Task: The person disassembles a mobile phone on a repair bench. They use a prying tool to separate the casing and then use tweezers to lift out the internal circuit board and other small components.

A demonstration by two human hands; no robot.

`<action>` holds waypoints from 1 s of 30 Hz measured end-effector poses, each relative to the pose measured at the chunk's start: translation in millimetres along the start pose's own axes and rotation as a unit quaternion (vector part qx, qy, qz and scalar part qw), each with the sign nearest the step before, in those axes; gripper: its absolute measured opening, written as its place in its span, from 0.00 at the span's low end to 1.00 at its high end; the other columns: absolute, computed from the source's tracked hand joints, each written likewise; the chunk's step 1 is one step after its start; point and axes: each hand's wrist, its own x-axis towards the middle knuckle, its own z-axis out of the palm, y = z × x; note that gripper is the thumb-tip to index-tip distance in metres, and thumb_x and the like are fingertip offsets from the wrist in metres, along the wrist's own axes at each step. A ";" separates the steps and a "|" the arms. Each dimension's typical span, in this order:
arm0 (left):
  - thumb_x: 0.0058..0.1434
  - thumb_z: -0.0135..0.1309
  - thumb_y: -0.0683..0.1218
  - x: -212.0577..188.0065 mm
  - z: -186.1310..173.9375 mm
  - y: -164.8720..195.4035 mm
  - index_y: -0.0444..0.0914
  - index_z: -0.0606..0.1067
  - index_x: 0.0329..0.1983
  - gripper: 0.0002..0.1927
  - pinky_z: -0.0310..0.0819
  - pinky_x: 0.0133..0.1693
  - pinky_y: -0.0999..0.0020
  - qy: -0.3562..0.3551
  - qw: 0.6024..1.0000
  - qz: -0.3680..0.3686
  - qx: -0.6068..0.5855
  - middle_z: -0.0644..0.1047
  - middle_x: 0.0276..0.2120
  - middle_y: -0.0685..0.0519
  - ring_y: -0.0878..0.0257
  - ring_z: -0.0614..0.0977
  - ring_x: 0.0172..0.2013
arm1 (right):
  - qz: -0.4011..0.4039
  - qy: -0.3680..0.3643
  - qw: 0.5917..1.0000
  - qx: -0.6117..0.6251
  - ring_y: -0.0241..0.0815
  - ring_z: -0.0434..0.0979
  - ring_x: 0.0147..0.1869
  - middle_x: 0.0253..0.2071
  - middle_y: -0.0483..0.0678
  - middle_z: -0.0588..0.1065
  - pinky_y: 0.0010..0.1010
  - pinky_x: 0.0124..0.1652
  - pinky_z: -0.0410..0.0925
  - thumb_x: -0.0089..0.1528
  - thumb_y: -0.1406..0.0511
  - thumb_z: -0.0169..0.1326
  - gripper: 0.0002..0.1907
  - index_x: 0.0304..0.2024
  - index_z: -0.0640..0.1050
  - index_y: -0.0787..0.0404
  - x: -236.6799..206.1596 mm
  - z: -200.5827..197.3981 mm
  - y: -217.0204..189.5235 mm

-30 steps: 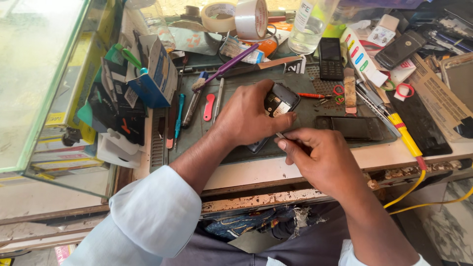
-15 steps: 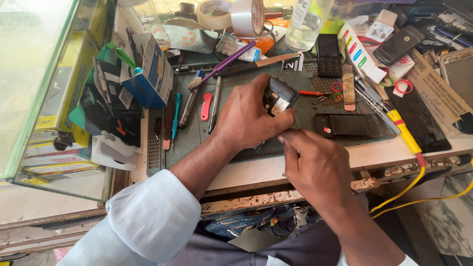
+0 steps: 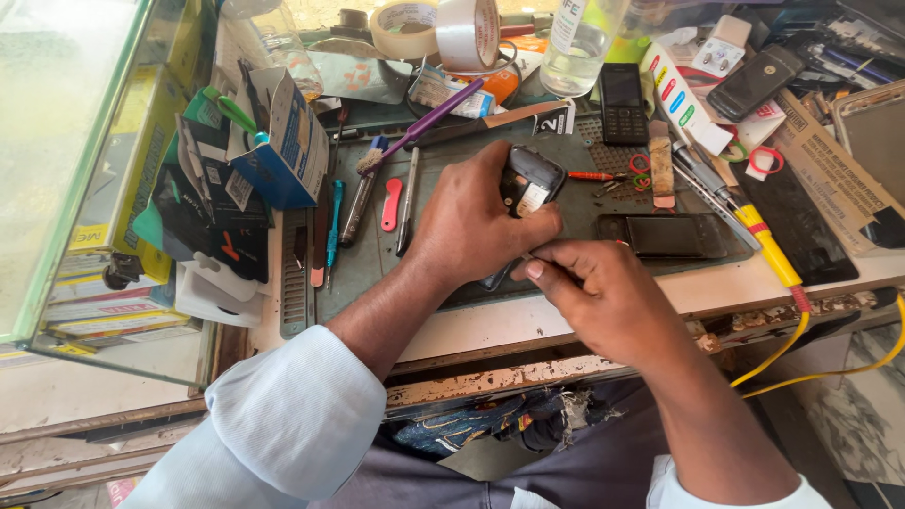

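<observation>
Your right hand (image 3: pixel 603 302) sits nearest you at the near edge of the green work mat (image 3: pixel 452 179). Its thumb and forefinger are pressed together on something thin; what it is cannot be made out. Its tip meets the lower end of the small phone (image 3: pixel 528 184).

Your left hand (image 3: pixel 471 226) lies just beyond, fingers curled around that phone and gripping it by its long sides, tilted up off the mat with the opened back facing you. The phone sits mid-mat, between both hands.

Treat the phone as light, rigid and fragile: the exposed interior is likely to damage easily and the smooth casing may slip. Hold it by the side edges only, away from the open face.

To the right lies a dark phone body (image 3: pixel 665 236), flat on the mat. Left of your wrist lie a brush (image 3: pixel 363 193) and a red pry tool (image 3: pixel 390 205). Farther off stand a keypad phone (image 3: pixel 622 104), tape rolls (image 3: pixel 467 33) and a clear bottle (image 3: pixel 577 42).
</observation>
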 end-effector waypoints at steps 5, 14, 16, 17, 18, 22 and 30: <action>0.49 0.61 0.53 -1.0 1.1 1.5 0.33 0.73 0.36 0.21 0.78 0.32 0.61 0.000 1.000 0.018 -0.015 0.79 0.24 0.48 0.57 0.84 0.26 | 0.020 -0.096 0.986 0.137 0.29 0.57 0.21 0.18 0.39 0.63 0.28 0.23 0.54 0.68 0.63 0.53 0.12 0.43 0.86 0.61 6.4 -6.9 2.0; 0.48 0.62 0.54 -0.7 -0.6 -5.2 0.32 0.73 0.35 0.22 0.77 0.32 0.58 -0.022 1.000 -0.006 0.013 0.79 0.23 0.46 0.55 0.83 0.25 | -0.164 0.166 0.926 -0.298 0.55 0.82 0.32 0.32 0.52 0.82 0.45 0.33 0.73 0.59 0.68 0.57 0.07 0.38 0.83 0.58 -13.1 20.0 -14.7; 0.48 0.62 0.54 2.1 0.8 -7.2 0.33 0.74 0.36 0.22 0.77 0.33 0.59 -0.016 1.000 -0.002 0.021 0.79 0.24 0.46 0.56 0.83 0.27 | -0.174 0.158 0.936 -0.260 0.54 0.82 0.31 0.32 0.53 0.81 0.44 0.31 0.72 0.61 0.66 0.57 0.06 0.40 0.83 0.59 -10.0 15.9 -16.9; 0.49 0.62 0.55 3.2 1.6 -8.1 0.32 0.74 0.36 0.22 0.77 0.34 0.59 -0.010 1.000 -0.004 0.017 0.80 0.25 0.46 0.56 0.83 0.27 | -0.180 0.154 0.941 -0.242 0.53 0.82 0.30 0.32 0.54 0.81 0.43 0.31 0.72 0.62 0.65 0.57 0.07 0.40 0.83 0.59 -8.3 14.1 -18.0; 0.49 0.62 0.55 4.2 2.9 -8.7 0.32 0.75 0.37 0.22 0.77 0.34 0.60 -0.004 1.000 -0.006 0.012 0.80 0.25 0.46 0.57 0.83 0.27 | -0.131 0.142 0.953 -0.232 0.53 0.81 0.28 0.28 0.55 0.80 0.43 0.30 0.71 0.63 0.64 0.57 0.08 0.41 0.83 0.58 -8.0 12.4 -19.1; 0.51 0.62 0.54 6.9 2.5 -11.9 0.32 0.75 0.43 0.24 0.78 0.35 0.61 0.045 0.999 0.003 -0.029 0.81 0.29 0.47 0.59 0.84 0.30 | -0.026 0.089 0.977 -0.194 0.53 0.76 0.20 0.19 0.57 0.75 0.43 0.27 0.67 0.65 0.60 0.55 0.10 0.45 0.84 0.55 -11.2 2.9 -22.9; 0.50 0.61 0.53 6.7 5.8 -6.0 0.33 0.76 0.44 0.24 0.78 0.34 0.63 0.028 0.998 -0.044 -0.044 0.82 0.29 0.49 0.62 0.83 0.29 | -0.028 0.041 0.975 -0.218 0.55 0.77 0.23 0.19 0.55 0.76 0.45 0.28 0.67 0.65 0.59 0.54 0.11 0.35 0.81 0.59 -8.9 2.3 -30.7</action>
